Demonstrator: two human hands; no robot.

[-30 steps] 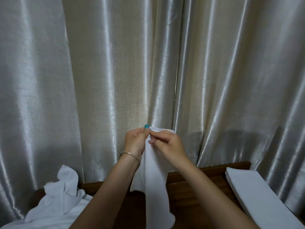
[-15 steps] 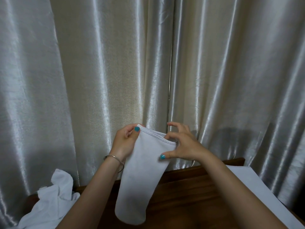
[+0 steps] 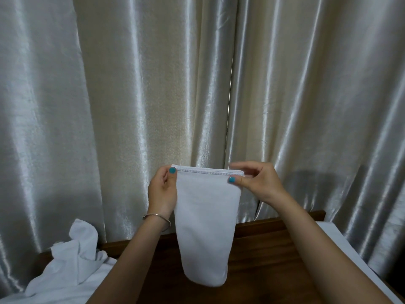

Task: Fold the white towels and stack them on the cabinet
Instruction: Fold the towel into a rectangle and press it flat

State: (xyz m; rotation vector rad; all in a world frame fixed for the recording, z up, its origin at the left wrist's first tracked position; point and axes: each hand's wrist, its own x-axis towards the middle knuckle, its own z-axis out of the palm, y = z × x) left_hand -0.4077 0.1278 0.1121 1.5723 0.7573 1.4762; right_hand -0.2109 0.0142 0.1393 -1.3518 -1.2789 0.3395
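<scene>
pinching a white towel (image 3: 206,227) by its top corners, left hand (image 3: 162,194) and right hand (image 3: 257,183).

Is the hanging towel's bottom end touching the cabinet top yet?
Cannot tell. In the head view, the towel hangs from both hands and its bottom overlaps the cabinet top, with no contact or gap visible.

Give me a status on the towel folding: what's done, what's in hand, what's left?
Done: a flat folded white stack lies at the right end of the cabinet; the count can't be told. In hand: the left hand and right hand pinch the top corners of one towel, hanging doubled above the wood. Left: that towel, plus the crumpled pile at left.
</scene>
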